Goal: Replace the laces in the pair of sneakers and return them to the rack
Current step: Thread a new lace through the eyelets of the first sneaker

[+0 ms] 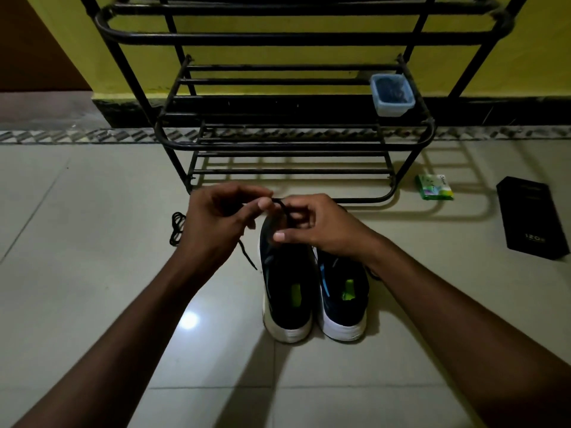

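Head | left hand (216,225), right hand (319,228) fingers pinching lace (248,256) | rack (293,146) behind sneakers (290,304) | tub (391,97) on shelf

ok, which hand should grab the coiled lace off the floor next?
Left, probably. The coiled lace lies on the floor just outside the left hand; the right hand is over the sneakers, farther off. Both hands pinch a black lace, so the left must let go first.
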Demonstrator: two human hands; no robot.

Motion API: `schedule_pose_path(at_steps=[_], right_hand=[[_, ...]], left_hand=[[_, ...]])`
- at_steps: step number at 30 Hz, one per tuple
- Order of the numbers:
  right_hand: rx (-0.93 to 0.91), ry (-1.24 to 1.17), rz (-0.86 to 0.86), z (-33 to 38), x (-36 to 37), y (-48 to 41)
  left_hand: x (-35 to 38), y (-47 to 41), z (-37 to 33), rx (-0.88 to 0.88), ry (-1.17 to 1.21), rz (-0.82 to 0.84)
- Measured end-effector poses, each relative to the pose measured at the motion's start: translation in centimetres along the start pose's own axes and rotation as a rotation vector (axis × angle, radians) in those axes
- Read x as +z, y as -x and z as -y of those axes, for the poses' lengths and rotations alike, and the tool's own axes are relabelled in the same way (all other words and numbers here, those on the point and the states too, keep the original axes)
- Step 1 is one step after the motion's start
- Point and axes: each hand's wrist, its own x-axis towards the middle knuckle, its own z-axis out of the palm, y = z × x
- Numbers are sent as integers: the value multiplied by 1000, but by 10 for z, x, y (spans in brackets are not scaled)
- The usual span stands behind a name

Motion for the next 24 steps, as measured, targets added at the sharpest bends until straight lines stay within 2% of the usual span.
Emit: schedule_pose_path(at_steps=[3,5,7,11,15,17,19,21,24], right_hand=[[-81,-54,-250,2,-4,-3],[-63,-144,-452,-2,-14,-4],[-1,-194,-579,-10,-25,-3],[212,-357,-655,-30,-36,-1],[302,-499,-734,-40,-38,-5],[348,-370,-771,-46,-37,-6],[338,-64,-861,-52,-33,-8],[200,150,-826,-51,-26,-9],[-15,56,-519,-41,-18,-13]], left_hand=[[-8,-8,3,-64,32,-80],[-17,-11,13,-124,12,-137],[-27,-13,32,-180,-52,-184],[-42,-9,75,-298,-240,-250],[-50,-1,102,-394,-358,-296],[-44,1,101,-354,-387,-294],[-30,0,90,-282,-421,-263],[-12,-3,75,-217,-358,-243],[12,-8,57,-128,-197,-191]])
